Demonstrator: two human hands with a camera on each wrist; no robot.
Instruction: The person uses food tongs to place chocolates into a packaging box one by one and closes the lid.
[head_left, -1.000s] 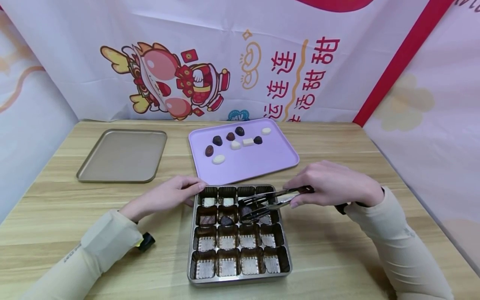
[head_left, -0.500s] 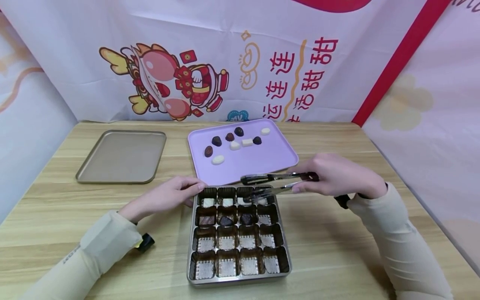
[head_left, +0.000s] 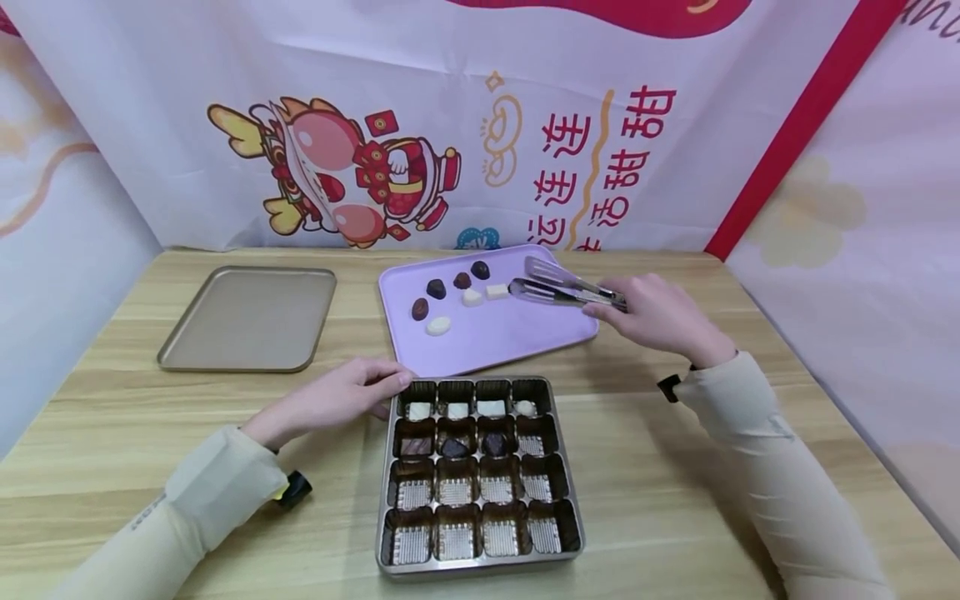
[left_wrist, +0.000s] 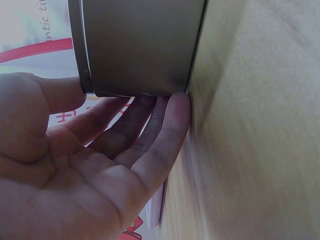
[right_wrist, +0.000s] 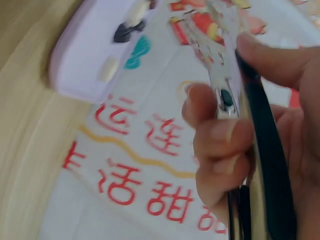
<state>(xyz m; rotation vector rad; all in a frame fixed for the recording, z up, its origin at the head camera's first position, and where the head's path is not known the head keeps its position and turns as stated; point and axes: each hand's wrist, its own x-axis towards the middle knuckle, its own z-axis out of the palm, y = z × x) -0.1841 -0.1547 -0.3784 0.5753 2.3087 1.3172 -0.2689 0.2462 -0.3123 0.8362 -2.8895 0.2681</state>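
Note:
My left hand (head_left: 348,390) lies at the far left corner of a square metal box (head_left: 480,570); in the left wrist view its thumb rests at the rim and its relaxed fingers (left_wrist: 160,145) touch the wall. A dark tray in the box has square compartments. White chocolates (head_left: 491,408) sit along the far row; in the row nearer me are a brown one (head_left: 416,446) and two dark ones (head_left: 494,444). My right hand (head_left: 660,317) grips tongs (head_left: 573,293) over the right part of a purple tray (head_left: 480,346). The tongs' tips are spread apart, overlapping the chocolates there.
On the purple tray lie several dark and white chocolates, among them a white oval (head_left: 438,326) and a white bar (head_left: 497,292). A flat brown tray (head_left: 247,321) stands at the left on the wooden table (head_left: 322,517). A printed cloth (head_left: 450,50) hangs behind.
My right hand has carried the tongs from inside the box up and away to the purple tray. A dark chocolate now shows in the second row's third compartment. My left hand stays put.

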